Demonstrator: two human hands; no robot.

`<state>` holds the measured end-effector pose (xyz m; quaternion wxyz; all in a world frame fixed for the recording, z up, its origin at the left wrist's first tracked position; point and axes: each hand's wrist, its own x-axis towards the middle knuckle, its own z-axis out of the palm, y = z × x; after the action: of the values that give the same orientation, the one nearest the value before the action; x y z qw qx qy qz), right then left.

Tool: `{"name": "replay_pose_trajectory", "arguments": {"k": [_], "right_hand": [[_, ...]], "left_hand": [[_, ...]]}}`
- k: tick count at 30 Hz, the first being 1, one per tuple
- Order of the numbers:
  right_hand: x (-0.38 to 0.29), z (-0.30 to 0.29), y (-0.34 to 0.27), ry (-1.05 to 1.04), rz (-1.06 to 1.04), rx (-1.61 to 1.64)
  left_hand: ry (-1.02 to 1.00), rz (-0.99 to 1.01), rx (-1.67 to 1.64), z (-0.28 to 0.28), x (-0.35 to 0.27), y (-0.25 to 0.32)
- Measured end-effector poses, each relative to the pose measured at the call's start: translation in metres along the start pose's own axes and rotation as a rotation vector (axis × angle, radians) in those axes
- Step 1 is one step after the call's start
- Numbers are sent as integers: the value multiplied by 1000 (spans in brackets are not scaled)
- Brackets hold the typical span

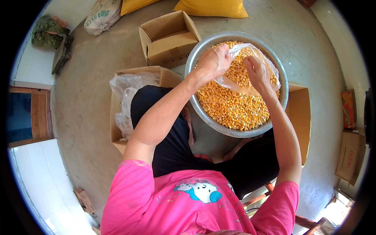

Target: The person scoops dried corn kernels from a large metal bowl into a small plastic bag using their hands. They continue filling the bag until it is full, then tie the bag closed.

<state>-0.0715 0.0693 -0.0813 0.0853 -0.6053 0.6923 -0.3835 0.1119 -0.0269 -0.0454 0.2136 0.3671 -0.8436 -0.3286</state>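
A round metal basin (205, 124) full of yellow corn kernels (229, 113) stands in front of me. Over the kernels lies a clear plastic bag (273, 72), its mouth spread wide. My left hand (216, 60) pinches the upper left edge of the bag above the kernels. Just right of it, my right hand (258, 72) is held over the bag with curled fingers; its fingertips face away from the camera, and I cannot tell whether they grip plastic or kernels.
An empty cardboard box (173, 50) adjoins the basin's upper left. Another cardboard box (117, 144) holding clear plastic bags (126, 91) is by my left knee, and a third box (299, 117) is at right. Yellow sacks (211, 7) and a white sack (102, 17) lie beyond.
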Motion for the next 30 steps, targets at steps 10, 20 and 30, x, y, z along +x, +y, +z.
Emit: {"name": "replay_pose_trajectory", "arguments": {"k": [10, 20, 30], "right_hand": [[-48, -29, -63, -664, 112, 503], [-94, 25, -81, -552, -353, -16], [-93, 54, -71, -427, -513, -156]], "left_hand": [[3, 12, 32, 4, 3, -4], [-15, 33, 23, 5, 0, 3], [-22, 27, 34, 3, 2, 1]]}}
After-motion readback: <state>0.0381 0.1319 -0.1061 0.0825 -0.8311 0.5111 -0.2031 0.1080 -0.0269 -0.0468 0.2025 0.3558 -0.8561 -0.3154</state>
